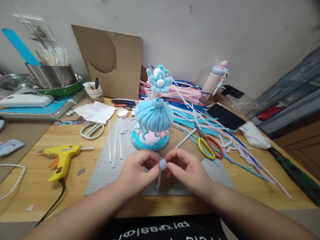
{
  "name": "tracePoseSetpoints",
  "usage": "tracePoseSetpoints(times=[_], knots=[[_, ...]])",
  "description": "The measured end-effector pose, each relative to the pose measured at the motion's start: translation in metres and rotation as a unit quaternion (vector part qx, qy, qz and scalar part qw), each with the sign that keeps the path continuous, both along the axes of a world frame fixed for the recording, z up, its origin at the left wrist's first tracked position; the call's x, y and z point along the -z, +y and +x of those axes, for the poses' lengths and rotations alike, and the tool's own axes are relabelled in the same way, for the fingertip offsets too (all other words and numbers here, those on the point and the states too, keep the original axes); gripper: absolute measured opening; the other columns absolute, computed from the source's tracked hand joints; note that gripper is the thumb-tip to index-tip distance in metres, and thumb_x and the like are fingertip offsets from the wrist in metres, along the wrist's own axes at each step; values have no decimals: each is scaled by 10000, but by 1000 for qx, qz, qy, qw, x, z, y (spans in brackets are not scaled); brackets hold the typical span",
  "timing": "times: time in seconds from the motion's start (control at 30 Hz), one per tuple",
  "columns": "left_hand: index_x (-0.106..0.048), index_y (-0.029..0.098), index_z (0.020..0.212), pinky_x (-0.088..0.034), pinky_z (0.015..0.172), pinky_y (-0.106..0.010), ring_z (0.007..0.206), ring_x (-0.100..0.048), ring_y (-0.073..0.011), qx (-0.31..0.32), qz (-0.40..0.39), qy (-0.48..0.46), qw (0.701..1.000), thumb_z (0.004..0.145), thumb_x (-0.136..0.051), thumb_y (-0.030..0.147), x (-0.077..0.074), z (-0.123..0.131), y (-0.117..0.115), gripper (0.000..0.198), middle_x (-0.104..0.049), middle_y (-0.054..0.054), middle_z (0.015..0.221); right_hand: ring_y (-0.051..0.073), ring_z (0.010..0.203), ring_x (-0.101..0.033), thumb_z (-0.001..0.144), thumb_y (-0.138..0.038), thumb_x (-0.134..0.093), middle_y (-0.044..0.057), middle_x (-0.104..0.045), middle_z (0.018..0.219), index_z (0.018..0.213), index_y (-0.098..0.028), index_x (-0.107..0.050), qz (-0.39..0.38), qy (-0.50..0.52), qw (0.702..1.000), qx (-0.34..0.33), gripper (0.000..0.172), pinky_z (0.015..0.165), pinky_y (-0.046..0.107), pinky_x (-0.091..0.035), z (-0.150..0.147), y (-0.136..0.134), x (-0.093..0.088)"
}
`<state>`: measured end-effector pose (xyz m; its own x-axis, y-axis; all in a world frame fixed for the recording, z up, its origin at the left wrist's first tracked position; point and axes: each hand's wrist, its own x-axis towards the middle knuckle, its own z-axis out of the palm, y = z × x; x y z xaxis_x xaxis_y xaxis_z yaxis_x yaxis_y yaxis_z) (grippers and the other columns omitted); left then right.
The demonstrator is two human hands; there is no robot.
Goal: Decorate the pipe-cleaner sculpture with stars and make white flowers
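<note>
My left hand (137, 169) and my right hand (186, 168) meet over a grey cutting mat (105, 170), both pinching a small white fuzzy pipe-cleaner piece (162, 164) whose loose tail hangs down between them. Just behind my hands stands a light-blue pipe-cleaner figure (153, 115) with a puffed skirt, a round blue base and a flower-shaped head. Several white sticks (115, 141) lie on the mat to the left of it.
A yellow glue gun (62, 156) with a black cord lies at the left. Pale green scissors (92, 130) and red-and-yellow scissors (210, 146) flank the figure. A heap of blue, pink and white pipe cleaners (200, 113), a phone (226, 116), a cardboard sheet (112, 60).
</note>
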<state>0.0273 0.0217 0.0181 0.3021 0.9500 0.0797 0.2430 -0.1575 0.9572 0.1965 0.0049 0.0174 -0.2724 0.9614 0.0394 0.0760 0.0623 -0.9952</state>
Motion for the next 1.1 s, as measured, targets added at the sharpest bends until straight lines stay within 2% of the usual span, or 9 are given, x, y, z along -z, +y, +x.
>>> tracePoseSetpoints(times=[0.13,0.33,0.5,0.63,0.93,1.0,1.1], knots=[[-612,183,650,-413,548,-226,576,-561,-129,12,132,70,989,707,-637,154,2,-4,-2,69,-636,-8,616,142,722,-625,756,-230,-666,13,-636,817,917,-204,-562,8,3,1000,-19,193,658,270,-520,-3,-1,4],[-586,183,704,-429,595,-225,625,-580,-129,31,195,123,973,748,-583,136,7,-6,-3,65,-631,-10,659,121,671,-607,778,-184,-605,5,-636,765,896,-180,-601,-3,-20,1000,-3,119,623,248,-506,-4,0,10],[-583,176,696,-430,585,-225,609,-576,-126,42,188,129,973,742,-584,132,7,-4,-2,63,-625,-9,646,130,659,-608,753,-144,-580,10,-646,748,881,-181,-621,36,-77,996,39,139,612,248,-506,-3,0,16],[-577,164,666,-416,548,-212,559,-550,-109,43,144,106,983,744,-581,143,5,-2,-1,81,-604,3,598,127,602,-599,735,-149,-577,-1,-627,691,832,-181,-607,18,-72,995,64,106,568,244,-496,-2,3,17],[-544,153,691,-449,552,-213,578,-551,-105,82,14,-29,996,764,-563,171,1,-1,1,77,-582,6,619,95,446,-534,772,-219,-531,-45,-557,543,789,-179,-537,-88,-22,996,-17,44,442,208,-456,-3,4,7],[-529,159,717,-456,555,-215,586,-547,-104,74,22,-24,997,783,-559,183,3,0,-1,76,-572,9,638,95,424,-516,786,-241,-526,-47,-544,517,760,-184,-525,-76,-30,997,-9,63,419,205,-437,-2,3,9],[-541,165,826,-463,551,-213,611,-558,-106,72,82,26,994,805,-568,187,9,0,-3,40,-599,-3,717,90,424,-489,784,-234,-539,-47,-524,512,725,-185,-533,-10,-99,995,27,77,412,199,-398,0,3,13]])
